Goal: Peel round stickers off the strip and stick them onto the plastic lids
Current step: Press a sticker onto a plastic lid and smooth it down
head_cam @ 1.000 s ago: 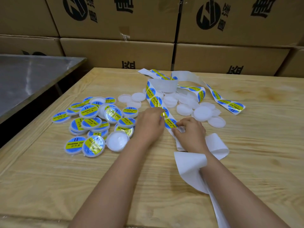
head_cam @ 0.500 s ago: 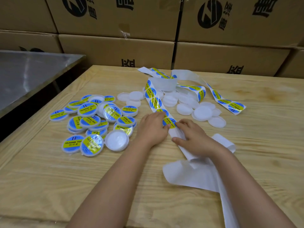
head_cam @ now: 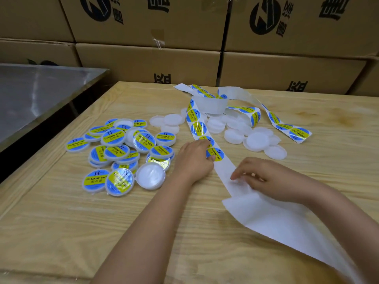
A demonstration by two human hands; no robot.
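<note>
On the bench [head_cam: 82, 222], the left hand [head_cam: 194, 158] curls its fingertips against the nearest sticker [head_cam: 217, 153] on the strip [head_cam: 223, 170] (whether its grip pinches, I cannot tell), while the right hand [head_cam: 268, 179], grip wide, presses the bare backing; blank lids [head_cam: 257, 141] lie beyond.

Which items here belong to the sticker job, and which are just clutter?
Job: sticker strip, blank lids, labelled lids, left hand, right hand.
Lying about: cardboard boxes, metal table.

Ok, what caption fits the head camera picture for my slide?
Left hand at a round sticker on the strip, right hand resting on its bare end.
</note>
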